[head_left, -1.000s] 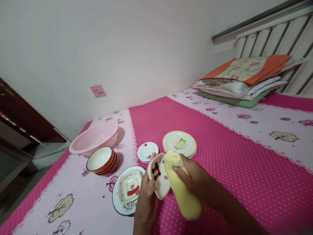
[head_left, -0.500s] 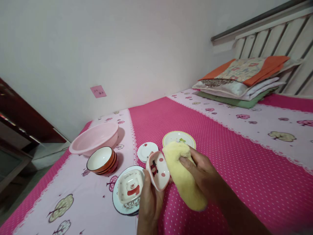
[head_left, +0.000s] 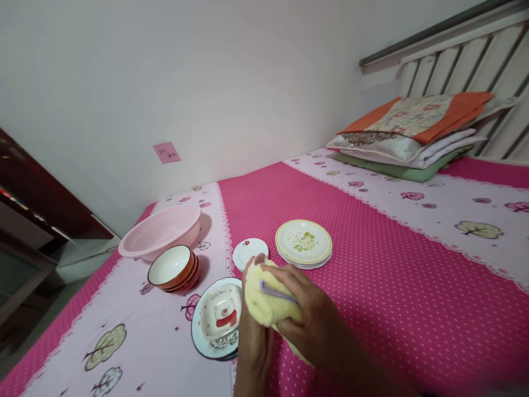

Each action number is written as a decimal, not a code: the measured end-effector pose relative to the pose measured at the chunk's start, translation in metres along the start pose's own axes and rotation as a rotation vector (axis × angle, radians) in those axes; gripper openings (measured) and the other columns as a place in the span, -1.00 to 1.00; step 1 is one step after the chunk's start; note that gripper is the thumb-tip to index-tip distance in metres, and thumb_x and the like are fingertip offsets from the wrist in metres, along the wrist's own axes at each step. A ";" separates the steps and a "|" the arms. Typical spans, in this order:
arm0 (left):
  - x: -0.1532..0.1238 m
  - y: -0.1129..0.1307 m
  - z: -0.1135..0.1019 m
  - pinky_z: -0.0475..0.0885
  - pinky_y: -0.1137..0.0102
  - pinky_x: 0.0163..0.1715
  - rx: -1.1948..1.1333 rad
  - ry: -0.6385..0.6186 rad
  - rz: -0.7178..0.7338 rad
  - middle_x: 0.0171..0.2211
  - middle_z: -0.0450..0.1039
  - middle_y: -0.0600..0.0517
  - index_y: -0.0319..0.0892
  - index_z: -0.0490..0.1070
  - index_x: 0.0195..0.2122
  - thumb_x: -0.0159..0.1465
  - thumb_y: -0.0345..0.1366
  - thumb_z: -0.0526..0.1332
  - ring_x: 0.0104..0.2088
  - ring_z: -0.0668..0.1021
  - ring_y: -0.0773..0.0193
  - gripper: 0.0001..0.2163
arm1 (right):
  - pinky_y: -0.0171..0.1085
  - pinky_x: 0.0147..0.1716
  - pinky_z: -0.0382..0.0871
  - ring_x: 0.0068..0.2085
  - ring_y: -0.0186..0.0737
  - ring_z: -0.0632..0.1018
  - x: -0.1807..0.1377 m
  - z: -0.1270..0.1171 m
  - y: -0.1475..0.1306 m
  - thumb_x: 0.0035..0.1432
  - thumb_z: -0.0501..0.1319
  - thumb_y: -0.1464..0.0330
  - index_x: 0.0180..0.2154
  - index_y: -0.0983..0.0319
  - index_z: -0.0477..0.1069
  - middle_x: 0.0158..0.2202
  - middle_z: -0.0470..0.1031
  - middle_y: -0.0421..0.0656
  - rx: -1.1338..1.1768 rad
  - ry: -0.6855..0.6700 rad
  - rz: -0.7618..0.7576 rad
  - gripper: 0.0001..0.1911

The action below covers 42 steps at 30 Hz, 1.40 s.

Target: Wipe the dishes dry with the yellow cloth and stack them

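Observation:
In my left hand [head_left: 254, 344] is the small pink-rimmed bowl, now almost wholly hidden behind a yellow cloth [head_left: 264, 306]. My right hand [head_left: 312, 309] grips that fluffy cloth, which has a purple edge, and presses it against the bowl. Just left of my hands, a square dish [head_left: 223, 311] with a bear picture rests on dark-rimmed plates [head_left: 200, 336]. Beyond my fingertips lies a small white plate [head_left: 250, 251] with a red flower. A stack of yellow-rimmed plates [head_left: 303, 242] stands to its right.
Stacked orange bowls [head_left: 171, 270] sit at left, in front of a pink basin [head_left: 161, 229]. Everything rests on a bed with a pink patterned sheet [head_left: 392, 286]. Folded bedding and pillows [head_left: 409, 135] are piled at the back right, by the white headboard [head_left: 458, 71].
My right hand has brought the cloth leftward onto the bowl, covering its painted inside. The stack of yellow-rimmed plates is now uncovered. My left hand keeps its hold.

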<state>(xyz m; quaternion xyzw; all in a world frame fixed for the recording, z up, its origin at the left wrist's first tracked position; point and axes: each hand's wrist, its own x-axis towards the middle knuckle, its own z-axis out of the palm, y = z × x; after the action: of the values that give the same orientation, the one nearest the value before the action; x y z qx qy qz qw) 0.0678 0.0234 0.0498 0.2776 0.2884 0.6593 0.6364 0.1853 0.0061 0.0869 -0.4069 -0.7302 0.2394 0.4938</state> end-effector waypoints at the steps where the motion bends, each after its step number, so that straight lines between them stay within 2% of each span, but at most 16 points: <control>1: -0.001 0.003 0.002 0.39 0.17 0.20 -0.034 0.013 -0.030 -0.03 0.62 -0.05 -0.07 0.49 0.16 0.31 -0.08 0.31 0.17 0.52 -0.01 -0.58 | -0.09 0.17 0.39 0.17 -0.05 0.47 -0.003 0.002 0.001 -0.16 0.08 0.63 0.23 0.11 0.31 0.13 0.47 -0.09 -0.049 -0.033 -0.032 -0.15; 3: -0.001 0.011 0.004 0.45 0.13 0.14 -0.106 0.015 -0.132 -0.16 0.65 -0.08 -0.15 0.59 -0.02 0.26 -0.03 0.35 0.09 0.57 -0.08 -0.63 | -0.02 0.15 0.39 0.17 0.00 0.46 -0.007 0.002 0.000 -0.18 0.08 0.63 0.27 0.09 0.27 0.17 0.46 -0.08 -0.164 -0.091 -0.093 -0.09; 6: -0.001 0.023 0.003 0.49 0.11 0.09 -0.219 -0.009 -0.296 -0.22 0.65 -0.16 -0.25 0.62 -0.24 0.26 0.03 0.33 0.02 0.61 -0.13 -0.61 | 0.02 0.06 0.41 0.07 0.04 0.49 -0.009 -0.002 -0.005 -0.11 0.06 0.66 0.25 0.12 0.30 0.12 0.50 -0.05 -0.299 -0.159 -0.163 -0.15; 10: 0.000 0.027 0.001 0.51 0.18 0.07 -0.341 0.099 -0.301 -0.26 0.66 -0.18 -0.31 0.63 -0.18 0.43 -0.08 0.15 -0.03 0.64 -0.02 -0.61 | -0.02 -0.02 0.39 -0.03 -0.01 0.50 -0.009 -0.009 -0.005 0.09 0.04 0.67 0.19 0.13 0.37 0.04 0.53 -0.05 -0.376 -0.284 -0.129 -0.33; 13: 0.001 0.025 0.002 0.51 0.21 0.09 -0.314 0.162 -0.271 -0.20 0.67 -0.19 -0.33 0.62 -0.13 0.46 -0.22 0.10 -0.05 0.65 0.05 -0.66 | -0.02 -0.05 0.35 -0.06 -0.03 0.49 -0.009 -0.012 0.008 0.19 0.08 0.61 0.15 0.11 0.40 0.02 0.53 -0.07 -0.417 -0.335 -0.114 -0.46; 17: 0.002 0.023 0.002 0.50 0.15 0.12 -0.248 0.211 -0.261 -0.09 0.67 -0.16 -0.27 0.59 -0.02 0.44 -0.27 0.14 -0.05 0.66 0.07 -0.72 | 0.04 -0.10 0.32 -0.09 0.06 0.50 -0.005 -0.025 0.032 0.18 0.11 0.58 0.12 0.19 0.42 -0.04 0.55 -0.01 -0.550 -0.255 -0.117 -0.51; 20: 0.003 0.021 -0.003 0.46 0.03 0.15 -0.261 0.104 -0.277 0.06 0.61 -0.17 -0.19 0.52 0.13 0.44 -0.20 0.15 0.09 0.60 -0.03 -0.67 | 0.05 -0.06 0.35 -0.03 0.10 0.49 -0.002 -0.040 0.034 0.07 0.12 0.61 0.25 0.28 0.25 -0.02 0.53 0.05 -0.534 -0.037 -0.075 -0.32; 22: 0.004 0.021 -0.005 0.44 -0.04 0.17 -0.274 0.037 -0.302 0.12 0.56 -0.19 -0.17 0.48 0.19 0.45 -0.16 0.13 0.16 0.55 -0.09 -0.63 | 0.01 -0.04 0.37 0.01 0.08 0.49 -0.001 -0.046 0.026 0.00 0.12 0.60 0.25 0.25 0.19 0.03 0.50 0.04 -0.450 0.075 -0.036 -0.26; 24: 0.003 0.020 -0.005 0.42 -0.06 0.18 -0.274 0.026 -0.319 0.12 0.56 -0.22 -0.22 0.48 0.17 0.45 -0.12 0.13 0.18 0.52 -0.12 -0.61 | -0.03 -0.06 0.39 -0.01 0.05 0.51 -0.002 -0.044 0.015 -0.05 0.12 0.59 0.15 0.21 0.25 0.00 0.52 0.00 -0.370 0.074 -0.029 -0.33; 27: 0.000 0.018 -0.001 0.41 0.01 0.20 -0.275 0.029 -0.304 0.06 0.59 -0.24 -0.28 0.52 0.11 0.41 -0.02 0.17 0.17 0.53 -0.11 -0.55 | -0.01 -0.03 0.35 0.01 0.04 0.51 -0.001 -0.032 0.003 -0.04 0.09 0.62 0.05 0.19 0.33 0.01 0.54 -0.02 -0.326 -0.037 -0.149 -0.43; 30: -0.003 0.016 0.004 0.37 0.12 0.24 -0.277 -0.030 -0.285 0.03 0.62 -0.18 -0.24 0.58 0.03 0.37 -0.12 0.25 0.14 0.55 -0.02 -0.66 | 0.05 0.05 0.25 0.12 0.04 0.46 0.001 -0.023 0.003 0.10 0.04 0.65 0.11 0.22 0.31 0.14 0.50 0.02 -0.354 -0.071 -0.318 -0.45; 32: -0.004 0.014 0.007 0.34 0.14 0.25 -0.245 -0.063 -0.262 0.00 0.63 -0.14 -0.22 0.60 -0.02 0.35 -0.18 0.28 0.13 0.56 0.00 -0.72 | 0.05 0.06 0.22 0.11 0.03 0.46 0.003 -0.020 0.007 0.13 0.03 0.65 0.13 0.25 0.28 0.14 0.50 0.04 -0.377 -0.045 -0.351 -0.47; 35: -0.005 0.012 0.010 0.32 0.15 0.26 -0.139 -0.085 -0.167 -0.02 0.64 -0.09 -0.18 0.61 -0.03 0.32 -0.14 0.30 0.17 0.52 -0.03 -0.71 | 0.02 -0.01 0.26 0.03 0.04 0.47 0.005 -0.017 0.015 0.06 0.07 0.65 0.07 0.27 0.32 0.06 0.53 0.03 -0.403 -0.032 -0.280 -0.48; 37: -0.007 0.011 0.011 0.31 0.18 0.26 -0.031 -0.119 -0.085 0.03 0.60 -0.06 -0.14 0.59 -0.01 0.33 -0.11 0.28 0.21 0.47 -0.02 -0.70 | 0.01 -0.06 0.29 -0.03 0.06 0.46 0.005 -0.015 0.019 0.02 0.08 0.63 0.01 0.28 0.37 -0.01 0.52 0.03 -0.427 -0.048 -0.188 -0.51; 40: -0.010 0.011 0.012 0.28 0.18 0.27 0.176 -0.176 0.018 0.18 0.49 -0.07 -0.09 0.48 0.13 0.34 -0.04 0.23 0.27 0.40 -0.04 -0.60 | 0.04 -0.07 0.31 -0.08 0.08 0.43 0.003 -0.013 0.020 0.05 0.07 0.58 -0.08 0.29 0.40 -0.10 0.49 0.05 -0.432 -0.078 -0.027 -0.62; 42: -0.011 0.012 0.012 0.28 0.13 0.26 0.314 -0.186 0.072 0.23 0.44 -0.09 -0.07 0.38 0.23 0.30 0.04 0.25 0.26 0.41 -0.08 -0.47 | 0.02 -0.11 0.32 -0.12 0.06 0.44 0.003 -0.016 0.019 0.09 0.07 0.53 -0.14 0.28 0.41 -0.16 0.47 0.03 -0.350 -0.125 0.071 -0.71</control>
<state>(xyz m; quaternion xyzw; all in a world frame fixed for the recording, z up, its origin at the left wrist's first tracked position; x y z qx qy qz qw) 0.0686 0.0124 0.0667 0.4434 0.3177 0.6002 0.5850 0.2062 0.0178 0.0804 -0.4963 -0.7751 0.1507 0.3607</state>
